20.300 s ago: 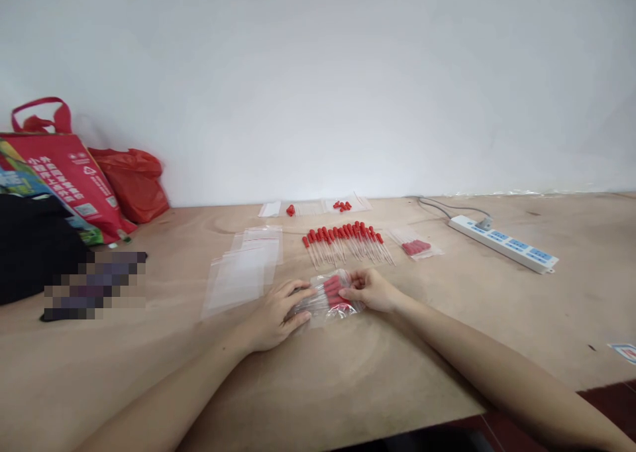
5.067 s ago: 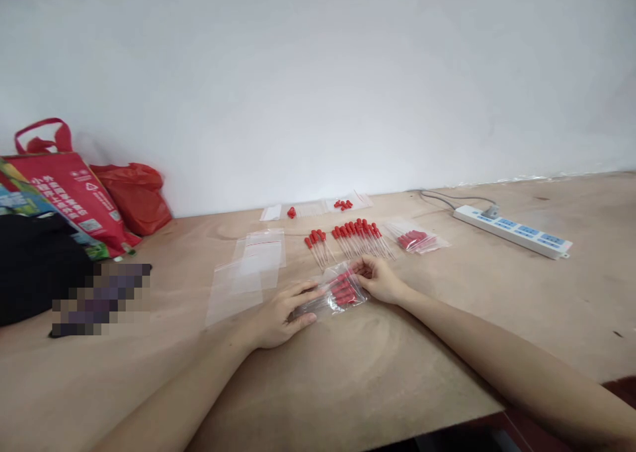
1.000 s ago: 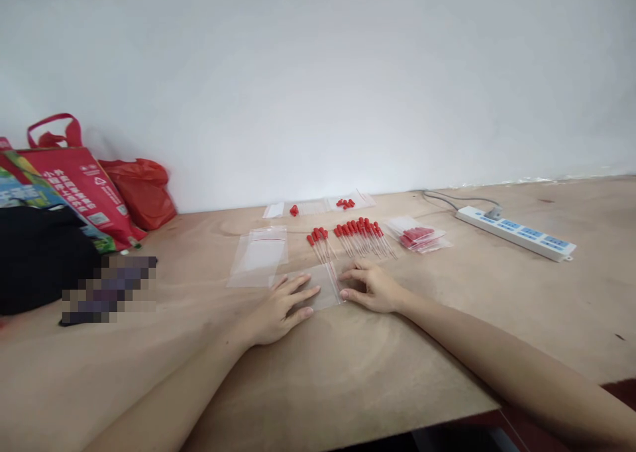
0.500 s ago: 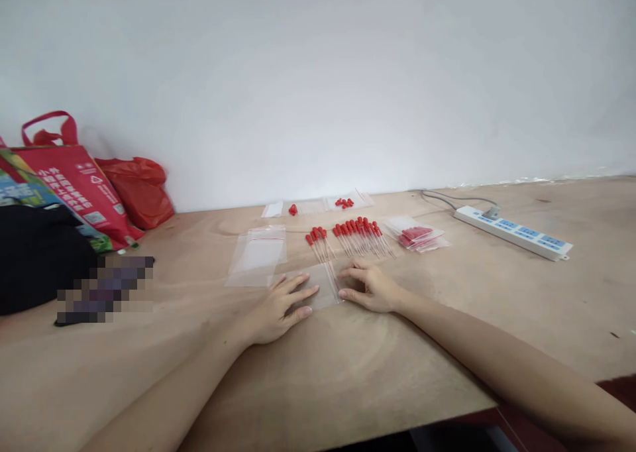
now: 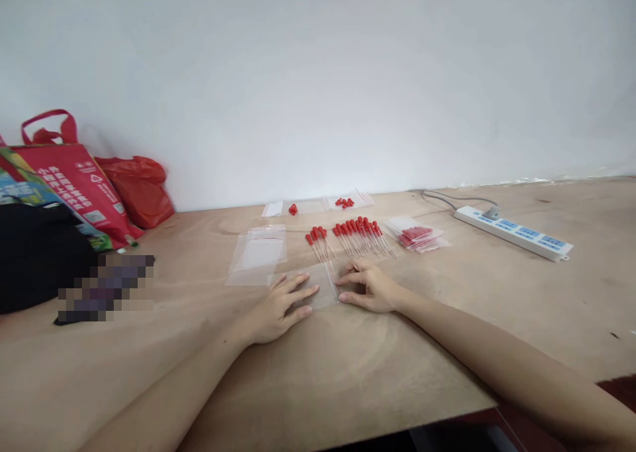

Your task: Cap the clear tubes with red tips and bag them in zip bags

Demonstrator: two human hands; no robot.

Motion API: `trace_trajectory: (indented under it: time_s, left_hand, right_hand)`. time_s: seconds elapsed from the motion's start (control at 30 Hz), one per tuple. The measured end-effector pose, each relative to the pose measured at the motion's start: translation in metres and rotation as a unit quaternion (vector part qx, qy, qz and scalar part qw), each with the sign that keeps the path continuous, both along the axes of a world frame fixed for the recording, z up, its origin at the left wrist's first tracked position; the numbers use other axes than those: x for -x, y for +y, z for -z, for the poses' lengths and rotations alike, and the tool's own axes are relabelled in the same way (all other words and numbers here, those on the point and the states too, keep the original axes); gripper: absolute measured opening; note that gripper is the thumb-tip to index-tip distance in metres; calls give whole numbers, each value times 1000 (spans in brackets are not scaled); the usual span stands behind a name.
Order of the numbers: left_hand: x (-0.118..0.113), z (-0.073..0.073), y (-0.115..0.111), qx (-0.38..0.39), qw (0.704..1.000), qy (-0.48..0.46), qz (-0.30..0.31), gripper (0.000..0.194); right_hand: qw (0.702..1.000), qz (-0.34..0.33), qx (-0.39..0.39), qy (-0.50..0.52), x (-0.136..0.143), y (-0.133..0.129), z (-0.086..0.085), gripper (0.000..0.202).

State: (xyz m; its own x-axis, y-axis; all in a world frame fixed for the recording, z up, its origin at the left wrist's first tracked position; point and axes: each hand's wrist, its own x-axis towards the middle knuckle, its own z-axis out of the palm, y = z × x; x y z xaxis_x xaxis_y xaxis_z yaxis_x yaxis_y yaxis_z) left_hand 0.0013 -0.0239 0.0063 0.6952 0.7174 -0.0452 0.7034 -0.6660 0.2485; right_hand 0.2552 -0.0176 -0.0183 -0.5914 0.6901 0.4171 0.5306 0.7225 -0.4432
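So, my left hand [image 5: 279,311] lies splayed on a clear bag [image 5: 326,285], and whether my right hand [image 5: 371,289], at its edge, pinches it I cannot tell.

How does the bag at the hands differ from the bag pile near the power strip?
The bag looks flat, with nothing visible inside; the pile bulges, showing red bulbs. The left hand lies partly over the bag; no hand touches the pile. Both are clear plastic and lie on the table.

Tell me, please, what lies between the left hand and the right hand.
In the head view, a clear plastic bag lies there, on the table.
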Motion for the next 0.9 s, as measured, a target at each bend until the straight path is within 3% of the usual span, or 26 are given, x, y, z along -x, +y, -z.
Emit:
trace_trajectory:
  time_s: [0.4, 0.53, 0.77, 0.9]
  left_hand:
    - [-3, 1, 0, -12, 1000, -5, 23, 39]
    - [-3, 1, 1, -10, 1000, -12, 22, 39]
    - [-1, 6, 3, -20, 998, -34, 42, 37]
    - [0, 8, 4, -22, 998, -35, 52, 37]
  right_hand:
    - [989, -127, -40, -63, 5, -2, -7, 56]
    - [990, -112, -41, -72, 7, -3, -6, 63]
    - [988, -141, -23, -66, 14, -2, -7, 51]
    - [987, -159, 4, -14, 16, -3, -9, 32]
